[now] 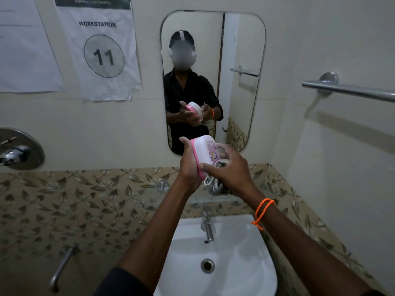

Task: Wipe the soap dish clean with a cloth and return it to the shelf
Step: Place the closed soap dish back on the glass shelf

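Note:
A white soap dish (205,151) with a pink rim and a printed lid is held on edge in front of the mirror, above the sink. My left hand (189,165) grips it from the left, thumb up along the pink rim. My right hand (232,167) holds a bunched grey-and-white cloth (213,184) against the dish's right side, its fingers spread over the lid. Most of the cloth hangs below my palm. No shelf is in view.
A white sink (245,263) with a chrome tap (207,225) lies directly below my hands. A mirror (213,60) hangs ahead, a towel bar (350,90) on the right wall, a shower valve (19,150) at left, and paper signs (98,50) on the wall.

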